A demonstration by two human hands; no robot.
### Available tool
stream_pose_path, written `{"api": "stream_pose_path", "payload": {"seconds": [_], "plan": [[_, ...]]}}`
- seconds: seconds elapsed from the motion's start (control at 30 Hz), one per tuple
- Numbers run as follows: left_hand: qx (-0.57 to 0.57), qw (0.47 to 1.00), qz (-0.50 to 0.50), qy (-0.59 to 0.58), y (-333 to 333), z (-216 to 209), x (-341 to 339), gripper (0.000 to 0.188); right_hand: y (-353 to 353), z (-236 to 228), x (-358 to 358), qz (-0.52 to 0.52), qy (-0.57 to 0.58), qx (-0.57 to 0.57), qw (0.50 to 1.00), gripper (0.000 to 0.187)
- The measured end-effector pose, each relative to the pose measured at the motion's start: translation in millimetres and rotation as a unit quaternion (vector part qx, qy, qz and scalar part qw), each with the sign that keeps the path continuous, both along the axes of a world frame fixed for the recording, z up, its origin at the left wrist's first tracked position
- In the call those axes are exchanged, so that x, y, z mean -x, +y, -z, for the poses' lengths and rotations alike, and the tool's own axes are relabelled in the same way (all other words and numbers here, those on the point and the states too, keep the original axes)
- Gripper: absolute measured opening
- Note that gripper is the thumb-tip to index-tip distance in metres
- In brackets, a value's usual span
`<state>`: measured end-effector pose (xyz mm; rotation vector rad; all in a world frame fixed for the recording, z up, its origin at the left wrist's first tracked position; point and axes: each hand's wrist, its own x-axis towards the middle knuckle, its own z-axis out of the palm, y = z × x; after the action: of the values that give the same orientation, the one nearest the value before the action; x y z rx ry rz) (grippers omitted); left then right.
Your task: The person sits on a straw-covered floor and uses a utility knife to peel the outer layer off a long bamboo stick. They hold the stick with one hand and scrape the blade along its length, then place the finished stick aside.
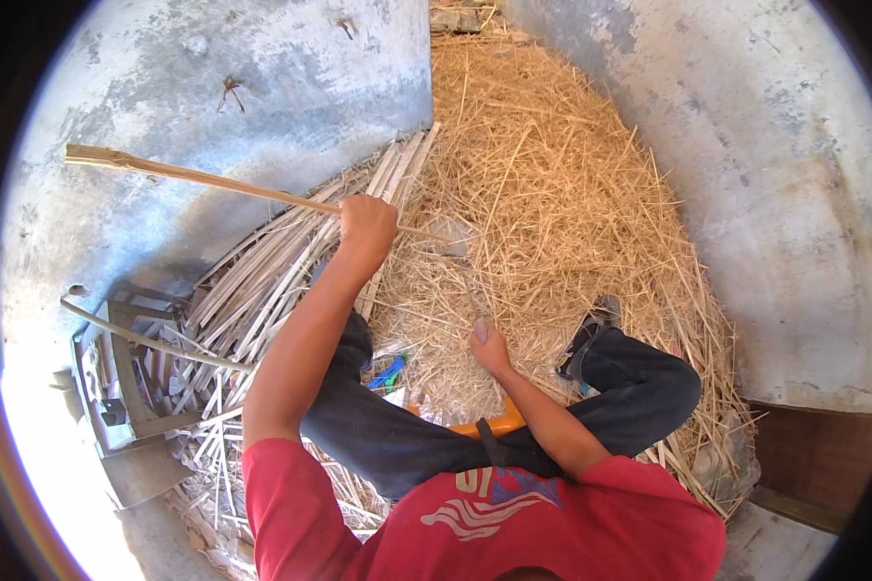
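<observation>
A long split bamboo strip (218, 187) is gripped in my left hand (368, 225), raised at the centre left with the fingers wrapped round it. Its thick, frayed end points to the far left. The thin end slopes down to the right over the straw-like shavings (562, 165). My right hand (490, 349) is low between my knees, closed with the thumb on top. A narrow, dark, blade-like shape seems to run forward from it, but it blends into the shavings and I cannot make it out.
A stack of bamboo strips (262, 257) lies at the left by the wall (213, 87). A wooden frame (136, 378) stands beyond my left elbow, with a curved stick (155, 341) across it. An orange seat (499, 422) is under me. Near my left foot lies something blue (388, 372).
</observation>
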<state>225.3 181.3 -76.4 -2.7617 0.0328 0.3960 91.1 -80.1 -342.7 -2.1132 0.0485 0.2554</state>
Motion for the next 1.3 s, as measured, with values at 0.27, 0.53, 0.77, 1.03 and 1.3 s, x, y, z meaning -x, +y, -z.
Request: {"api": "stream_pose_path", "payload": {"seconds": [0.27,0.53,0.77,1.03,1.3], "plan": [[0.017,0.999,-0.033,0.003,6,9,-5,0.014,-3,12,7,0.016,0.027,0.034,0.999,0.022],[-0.001,1.000,-0.001,-0.028,2,-5,11,0.012,26,-62,-14,0.015,-0.072,-0.051,0.996,0.018],[0.046,0.997,0.012,-0.065,-7,14,1,0.013,-16,34,30,-0.007,0.138,0.042,0.990,0.018],[0.017,0.999,0.001,-0.028,-3,3,10,0.012,34,-115,-24,0.041,-0.064,-0.070,0.995,0.020],[0.004,0.997,0.035,-0.070,-21,7,0,0.012,-6,25,20,-0.026,0.171,0.067,0.983,0.024]]}}
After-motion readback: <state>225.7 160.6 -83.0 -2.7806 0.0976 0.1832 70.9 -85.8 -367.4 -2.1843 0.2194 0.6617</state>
